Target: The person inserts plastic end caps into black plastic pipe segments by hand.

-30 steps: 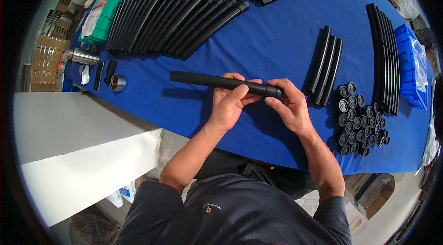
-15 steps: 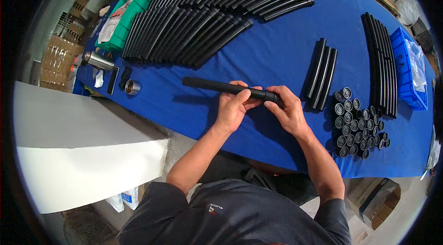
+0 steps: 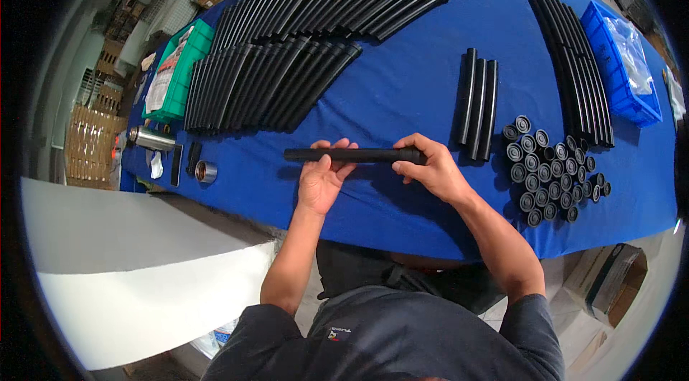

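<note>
A straight black tube point(image 3: 373, 155) lies level across my two hands above the blue cloth. My left hand point(image 3: 320, 186) holds it near its plain left end, thumb in front and fingers behind. Around the thicker right end, which looks fitted with a cap, my right hand point(image 3: 439, 171) is closed and partly hides it. Just right of that hand lie three loose black tubes point(image 3: 475, 104) side by side. Beyond them is a cluster of round black caps point(image 3: 531, 163), most with ringed faces up.
Two fanned rows of capped black tubes point(image 3: 276, 83) fill the far left. A green bin point(image 3: 188, 72), a steel flask point(image 3: 152, 138) and a metal ring point(image 3: 206, 171) sit at the left edge. More long tubes point(image 3: 574, 68) lie beside a blue crate point(image 3: 623, 83) at right.
My left hand has slid left along the tube toward its plain end. The tube has turned from slanting to nearly level. My right hand stays at the thicker end; the whole view has shifted.
</note>
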The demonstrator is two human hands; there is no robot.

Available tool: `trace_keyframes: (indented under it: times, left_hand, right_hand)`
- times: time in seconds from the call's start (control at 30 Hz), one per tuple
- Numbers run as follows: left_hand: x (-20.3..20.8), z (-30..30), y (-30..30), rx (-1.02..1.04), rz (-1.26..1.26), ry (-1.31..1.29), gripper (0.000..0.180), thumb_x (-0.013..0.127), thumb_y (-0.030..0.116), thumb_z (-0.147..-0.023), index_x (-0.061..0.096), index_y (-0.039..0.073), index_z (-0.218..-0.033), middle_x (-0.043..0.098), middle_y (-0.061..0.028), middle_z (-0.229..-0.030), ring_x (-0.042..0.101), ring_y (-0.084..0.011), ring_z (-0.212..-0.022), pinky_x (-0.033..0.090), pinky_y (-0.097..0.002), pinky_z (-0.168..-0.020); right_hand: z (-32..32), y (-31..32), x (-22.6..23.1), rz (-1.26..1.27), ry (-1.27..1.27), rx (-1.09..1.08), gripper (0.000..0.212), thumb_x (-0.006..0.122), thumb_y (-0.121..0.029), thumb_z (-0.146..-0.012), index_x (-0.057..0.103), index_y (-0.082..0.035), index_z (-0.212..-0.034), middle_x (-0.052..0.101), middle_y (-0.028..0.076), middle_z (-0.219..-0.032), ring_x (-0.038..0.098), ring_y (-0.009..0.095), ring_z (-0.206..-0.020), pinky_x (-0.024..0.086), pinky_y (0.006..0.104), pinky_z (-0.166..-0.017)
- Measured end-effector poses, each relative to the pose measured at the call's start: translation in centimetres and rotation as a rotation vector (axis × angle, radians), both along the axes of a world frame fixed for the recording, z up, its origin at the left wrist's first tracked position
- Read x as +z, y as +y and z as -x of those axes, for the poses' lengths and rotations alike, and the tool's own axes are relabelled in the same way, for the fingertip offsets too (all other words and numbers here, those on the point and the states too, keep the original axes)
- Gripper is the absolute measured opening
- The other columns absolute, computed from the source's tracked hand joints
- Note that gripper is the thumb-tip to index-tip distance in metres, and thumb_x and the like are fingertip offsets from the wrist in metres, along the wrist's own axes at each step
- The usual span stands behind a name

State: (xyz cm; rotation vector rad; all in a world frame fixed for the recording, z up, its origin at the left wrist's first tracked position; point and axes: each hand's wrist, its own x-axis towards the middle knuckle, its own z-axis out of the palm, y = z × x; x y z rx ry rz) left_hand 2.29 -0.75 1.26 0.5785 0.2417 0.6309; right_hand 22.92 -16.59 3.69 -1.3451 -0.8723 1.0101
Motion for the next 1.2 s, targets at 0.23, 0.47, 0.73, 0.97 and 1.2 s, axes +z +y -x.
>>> trace_keyframes:
  times: [0.23,0.47,0.73,0.97,1.2]
  left_hand:
    - [-0.5,0.3,-0.6,0.043,0.001,-0.012,0.024,0.062,0.001,-0.092,0.056,0.009,-0.114,0.062,-0.0206,-0.123,0.055,-0.0393,-0.124,0.055,-0.0495,-0.098]
    - [-1.0,0.3,-0.1,0.008,0.010,-0.012,0.028,0.064,0.004,-0.092,0.055,0.008,-0.118,0.062,-0.0212,-0.124,0.054,-0.0409,-0.124,0.056,-0.0496,-0.096]
    - [-1.6,1.3,0.9,-0.050,-0.023,-0.041,0.030,0.063,0.005,-0.092,0.055,0.006,-0.121,0.059,-0.0226,-0.130,0.051,-0.0392,-0.128,0.053,-0.0506,-0.101]
    - [-1.4,1.4,0.9,-0.055,0.001,-0.059,0.029,0.062,0.003,-0.093,0.055,0.005,-0.121,0.058,-0.0234,-0.129,0.050,-0.0392,-0.129,0.049,-0.0526,-0.105]
    - [-1.5,1.2,1.1,0.004,0.038,-0.049,0.030,0.063,0.005,-0.093,0.056,0.005,-0.122,0.060,-0.0235,-0.127,0.052,-0.0392,-0.127,0.051,-0.0523,-0.104]
  right_hand:
    - [0.6,-0.2,-0.2,-0.053,-0.071,-0.045,0.028,0.072,-0.008,-0.085,0.063,0.002,-0.110,0.061,0.007,-0.088,0.060,0.011,-0.072,0.048,0.0270,-0.062]
    - [-0.1,-0.5,-0.6,-0.191,-0.292,-0.035,0.033,0.073,-0.013,-0.081,0.063,0.001,-0.108,0.062,0.017,-0.091,0.063,0.030,-0.083,0.049,0.0389,-0.073]
    - [-0.5,-0.5,0.3,-0.239,-0.389,0.024,0.032,0.071,-0.016,-0.081,0.061,0.002,-0.106,0.062,0.021,-0.094,0.061,0.040,-0.092,0.048,0.0453,-0.080]
    - [-0.2,-0.4,-0.8,-0.277,-0.480,-0.002,0.030,0.070,-0.014,-0.085,0.061,0.002,-0.109,0.060,0.017,-0.091,0.061,0.034,-0.081,0.048,0.0428,-0.071]
    - [0.2,-0.3,-0.9,-0.292,-0.430,-0.034,0.034,0.071,-0.013,-0.084,0.059,0.001,-0.112,0.059,0.016,-0.095,0.062,0.034,-0.082,0.049,0.0431,-0.073]
